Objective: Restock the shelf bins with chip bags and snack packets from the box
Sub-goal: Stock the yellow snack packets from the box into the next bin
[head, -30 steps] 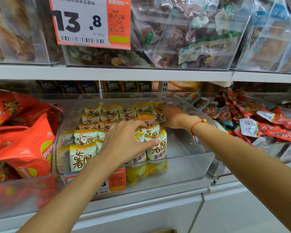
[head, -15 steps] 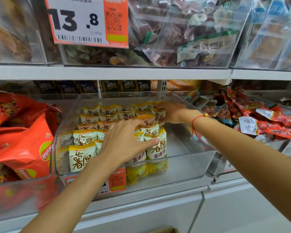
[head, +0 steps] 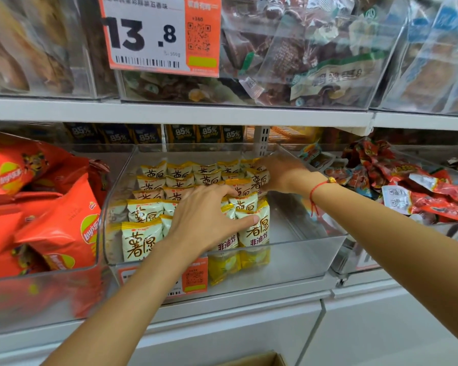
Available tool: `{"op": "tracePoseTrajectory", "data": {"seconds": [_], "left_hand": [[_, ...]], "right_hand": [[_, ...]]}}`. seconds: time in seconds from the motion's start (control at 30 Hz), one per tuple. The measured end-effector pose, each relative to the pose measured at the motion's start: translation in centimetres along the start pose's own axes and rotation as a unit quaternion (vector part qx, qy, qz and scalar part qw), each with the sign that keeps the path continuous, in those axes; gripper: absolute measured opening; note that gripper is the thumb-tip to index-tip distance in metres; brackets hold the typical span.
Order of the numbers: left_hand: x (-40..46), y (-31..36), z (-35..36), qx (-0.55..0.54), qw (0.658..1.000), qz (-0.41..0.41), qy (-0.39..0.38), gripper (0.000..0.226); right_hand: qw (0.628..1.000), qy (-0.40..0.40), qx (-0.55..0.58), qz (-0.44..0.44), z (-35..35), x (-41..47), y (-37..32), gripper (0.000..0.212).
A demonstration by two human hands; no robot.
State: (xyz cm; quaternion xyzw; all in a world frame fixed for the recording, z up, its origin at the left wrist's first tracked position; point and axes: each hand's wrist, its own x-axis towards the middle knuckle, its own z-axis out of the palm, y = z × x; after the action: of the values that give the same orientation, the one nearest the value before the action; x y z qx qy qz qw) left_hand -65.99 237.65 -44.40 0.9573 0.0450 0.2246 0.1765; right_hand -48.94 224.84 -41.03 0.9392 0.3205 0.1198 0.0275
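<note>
- We've got both hands inside the clear middle bin, squaring up rows of small yellow-and-white chip packets.
- Left hand: fingers spread wide and flat over the front-centre packets, thumb tip pressed on the front-right packet. Pressing, not gripping.
- Right hand: at the back-right of the stack, fingers curled vs. the side of the rear packets; can't tell if it pinches one or just pushes, since the fingertips are hidden behind the packs.
- Key relation: packets stand upright, long axis vertical, in rows running front to back. Free bin floor lies at approx. 3 o'clock from the stack, so the stack fills the left and centre and the right strip is bare.
- From the left hand, the rear packets sit at approx. 1 o'clock; the right hand is clearly nearer to them and touching.
- Our read: next move is prob. a nudge toward 9 o'clock by the right hand while the left keeps the front rows from toppling.
- Risk: upright packs are light and may tip into the gap at 3 o'clock.
- Cardboard box edge shows at 6 o'clock, low in view, well apart from both hands; contents not visible.
- Neighbours: orange Lay's bags at 9 o'clock, red snack packets at 3 o'clock, each in its own bin.
</note>
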Motion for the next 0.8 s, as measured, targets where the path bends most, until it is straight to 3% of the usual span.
{"op": "tracePoseTrajectory", "data": {"seconds": [0.1, 0.23, 0.37, 0.47, 0.57, 0.67, 0.8], "left_hand": [[-0.1, 0.0, -0.1, -0.002, 1.0, -0.007, 0.005, 0.069], [-0.4, 0.5, -1.0, 0.024, 0.998, 0.015, 0.057, 0.067], [-2.3, 1.1, -2.2, 0.051, 0.981, 0.116, 0.145, 0.033], [-6.2, 1.8, -3.4, 0.059, 0.972, 0.161, 0.163, 0.019], [-11.3, 2.0, -4.2, 0.09, 0.979, 0.164, 0.075, 0.027], [-15.7, 0.6, -3.3, 0.119, 0.987, 0.111, -0.017, 0.034], [-21.8, -3.0, 0.2, 0.052, 0.998, 0.002, -0.039, 0.026]], "right_hand": [[0.999, 0.025, -0.02, -0.015, -0.6, -1.6, -0.4, 0.068], [0.996, 0.076, -0.029, -0.041, -2.7, -7.0, -0.8, 0.049], [0.993, 0.092, -0.011, -0.077, -4.7, -14.5, -1.2, 0.04], [0.993, 0.058, 0.017, -0.102, -5.1, -19.5, -2.5, 0.034], [0.989, -0.041, 0.01, -0.139, -3.9, -22.9, -4.8, 0.036], [0.976, -0.141, -0.006, -0.163, -0.3, -24.6, -7.4, 0.037], [0.974, -0.181, 0.04, -0.131, 7.4, -26.8, -10.5, 0.036]]}}
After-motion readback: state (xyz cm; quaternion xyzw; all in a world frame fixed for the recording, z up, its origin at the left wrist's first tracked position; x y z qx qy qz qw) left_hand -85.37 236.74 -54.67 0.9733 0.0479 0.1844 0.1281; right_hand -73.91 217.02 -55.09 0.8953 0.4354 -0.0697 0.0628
